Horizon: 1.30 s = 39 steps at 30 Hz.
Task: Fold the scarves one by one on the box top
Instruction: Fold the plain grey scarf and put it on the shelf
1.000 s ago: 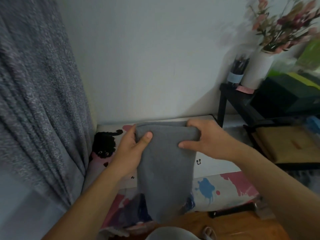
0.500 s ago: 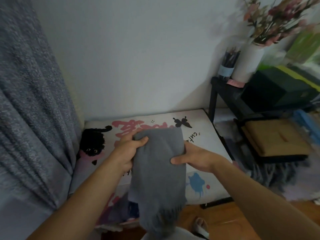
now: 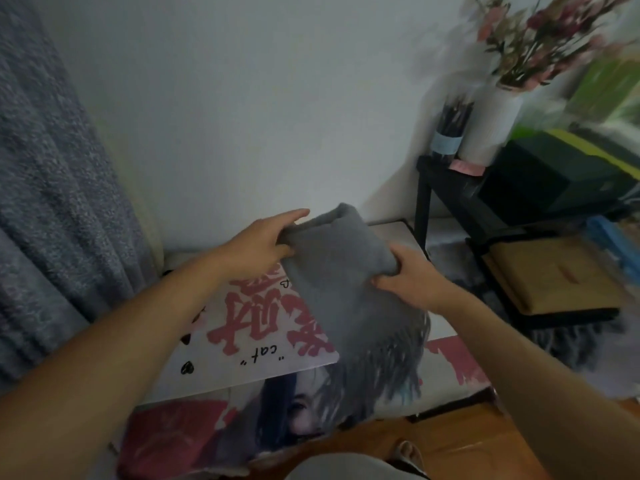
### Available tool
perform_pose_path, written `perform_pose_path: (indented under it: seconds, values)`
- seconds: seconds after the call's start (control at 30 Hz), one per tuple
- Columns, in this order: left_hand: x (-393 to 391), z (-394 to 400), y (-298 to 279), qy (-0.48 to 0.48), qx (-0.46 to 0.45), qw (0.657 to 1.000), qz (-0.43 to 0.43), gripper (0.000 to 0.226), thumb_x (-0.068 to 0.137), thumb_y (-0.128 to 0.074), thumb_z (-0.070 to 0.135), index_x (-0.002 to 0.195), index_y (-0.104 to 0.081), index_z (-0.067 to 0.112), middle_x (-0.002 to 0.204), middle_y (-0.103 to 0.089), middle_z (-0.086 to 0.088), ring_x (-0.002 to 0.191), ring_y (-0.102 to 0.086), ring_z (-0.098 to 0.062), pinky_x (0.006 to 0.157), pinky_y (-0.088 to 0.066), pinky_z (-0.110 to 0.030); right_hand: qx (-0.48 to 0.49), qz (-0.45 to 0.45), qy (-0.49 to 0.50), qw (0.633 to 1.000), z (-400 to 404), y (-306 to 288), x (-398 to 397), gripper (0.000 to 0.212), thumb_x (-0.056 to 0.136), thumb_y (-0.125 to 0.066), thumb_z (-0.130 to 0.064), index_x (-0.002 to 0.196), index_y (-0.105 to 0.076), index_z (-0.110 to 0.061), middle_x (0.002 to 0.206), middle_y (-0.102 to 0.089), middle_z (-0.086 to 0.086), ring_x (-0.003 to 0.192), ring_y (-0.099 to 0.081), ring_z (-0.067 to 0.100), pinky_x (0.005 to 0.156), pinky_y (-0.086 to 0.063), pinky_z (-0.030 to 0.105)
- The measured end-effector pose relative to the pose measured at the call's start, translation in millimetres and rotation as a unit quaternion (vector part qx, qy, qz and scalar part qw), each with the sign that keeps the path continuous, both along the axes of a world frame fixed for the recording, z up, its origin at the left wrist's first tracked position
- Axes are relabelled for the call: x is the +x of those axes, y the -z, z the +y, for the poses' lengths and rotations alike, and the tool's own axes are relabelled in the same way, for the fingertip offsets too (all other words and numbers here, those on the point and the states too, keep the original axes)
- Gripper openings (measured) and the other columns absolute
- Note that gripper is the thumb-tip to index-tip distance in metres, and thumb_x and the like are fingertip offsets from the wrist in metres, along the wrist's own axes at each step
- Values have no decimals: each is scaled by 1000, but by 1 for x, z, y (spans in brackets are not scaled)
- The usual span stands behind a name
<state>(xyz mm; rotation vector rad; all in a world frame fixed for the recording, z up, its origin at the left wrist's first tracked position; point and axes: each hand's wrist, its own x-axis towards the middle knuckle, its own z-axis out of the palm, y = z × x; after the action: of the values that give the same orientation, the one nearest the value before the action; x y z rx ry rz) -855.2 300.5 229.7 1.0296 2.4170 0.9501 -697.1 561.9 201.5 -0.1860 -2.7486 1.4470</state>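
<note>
Scarf (image 3: 346,289) above box top (image 3: 256,358), soft, limp, light; fringe hangs. Left hand (image 3: 258,247) and right hand (image 3: 408,278) pinch folded upper corners. Best held there, at the fold.

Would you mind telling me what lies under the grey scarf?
The grey scarf, held by both hands, hangs over the box top; pink lettering shows beside it. Whatever print lies directly beneath is covered.

White wall (image 3: 242,98); grey curtain (image 3: 45,202) left; black shelf (image 3: 446,188) right; wooden floor (image 3: 460,445).
</note>
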Motion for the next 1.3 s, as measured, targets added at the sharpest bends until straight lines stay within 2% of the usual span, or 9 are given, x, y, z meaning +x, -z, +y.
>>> perform_pose_path:
  seconds: [0.2, 0.3, 0.4, 0.53, 0.77, 0.93, 1.07, 1.17, 1.3]
  values:
    - [10, 6, 46, -19, 64, 966, 249, 47, 89, -60, -9, 127, -60, 19, 128, -57, 2, 117, -54, -19, 99, -47, -37, 361, 221, 14, 906, -21, 29, 1, 44, 76, -74, -18, 118, -60, -17, 104, -60, 4, 94, -52, 23, 72, -49, 35]
    - [39, -11, 129, -183, 115, 976, 8, 40, 92, -70, 13, 126, -62, 33, 133, -59, 0, 122, -57, -24, 102, -50, -40, 396, 170, -1, 902, -48, 112, 5, 45, 83, -68, -15, 127, -59, -14, 112, -54, 8, 99, -49, 30, 80, -50, 42]
    - [87, -30, 221, -333, 101, 926, -149, 30, 97, -62, 8, 107, -68, 35, 117, -67, 10, 107, -64, -19, 92, -56, -32, 390, -40, -97, 915, -87, 188, 32, 64, 88, -60, -21, 147, -37, -23, 139, -40, 9, 122, -41, 34, 97, -49, 49]
    - [112, -19, 248, -448, 155, 837, -274, 22, 102, -54, 34, 119, -67, 34, 118, -71, 4, 108, -66, -27, 91, -55, -47, 338, -80, -96, 933, -97, 199, 42, 69, 86, -53, -41, 151, -33, -27, 150, -37, 4, 130, -39, 32, 104, -45, 48]
    - [108, 5, 249, -455, 72, 851, -250, 79, 88, -76, 19, 154, -32, 17, 149, -48, -7, 133, -50, -32, 110, -44, -52, 450, -10, -271, 851, -36, 205, 2, 51, 103, -36, -48, 149, -37, -28, 162, -26, 10, 151, -16, 35, 120, -17, 60]
    - [92, 5, 249, -460, 59, 831, -309, 65, 93, -62, 10, 151, -34, 17, 137, -57, -7, 122, -58, -31, 106, -48, -50, 354, -187, 133, 907, 39, 175, -23, 56, 105, -13, -46, 157, -19, -24, 166, -9, 13, 153, -2, 36, 124, -1, 53]
    - [93, 11, 249, -464, 20, 836, -293, 49, 100, -43, 15, 149, -34, 18, 133, -57, -10, 116, -58, -30, 104, -49, -51, 391, 52, -84, 915, -28, 171, 9, 52, 107, -28, -40, 155, -26, -21, 165, -16, 11, 154, -5, 31, 124, -9, 53]
    - [92, 14, 250, -468, 8, 841, -272, 39, 104, -34, 19, 142, -41, 18, 129, -60, -11, 110, -60, -29, 101, -51, -50, 448, 55, -318, 834, -44, 195, 11, 55, 108, -22, -49, 157, -19, -25, 166, -9, 9, 154, 1, 32, 124, -4, 54]
    - [86, 16, 250, -502, -13, 809, -306, 37, 100, -40, 15, 135, -49, 10, 123, -62, -15, 105, -61, -32, 99, -53, -51, 430, -150, -118, 882, 8, 216, -39, 62, 102, -3, -55, 158, 10, -31, 168, -1, 9, 153, 7, 34, 123, 1, 55]
